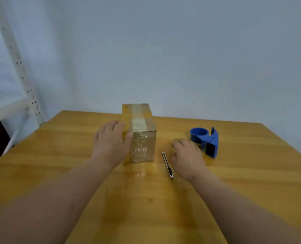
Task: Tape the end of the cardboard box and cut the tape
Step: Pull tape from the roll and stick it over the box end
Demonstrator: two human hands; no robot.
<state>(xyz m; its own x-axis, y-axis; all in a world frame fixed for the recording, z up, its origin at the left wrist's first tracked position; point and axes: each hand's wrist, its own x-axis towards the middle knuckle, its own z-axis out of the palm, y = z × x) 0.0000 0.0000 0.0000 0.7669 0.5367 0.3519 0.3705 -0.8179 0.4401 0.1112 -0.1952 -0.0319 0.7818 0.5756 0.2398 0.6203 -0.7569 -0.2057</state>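
A small cardboard box (pixel 141 131) stands in the middle of the wooden table (pixel 252 173), with clear tape along its top and shiny tape over its near end. My left hand (pixel 111 141) rests flat against the box's left side, thumb touching the near top corner. My right hand (pixel 186 155) hovers palm down over the table, fingers loosely curled, holding nothing. A slim utility knife (pixel 167 165) lies just left of that hand. A blue tape dispenser (pixel 205 140) sits right behind the right hand.
A white metal shelf upright (pixel 17 64) rises at the far left beside the table's back corner. A pale wall runs behind the table's far edge.
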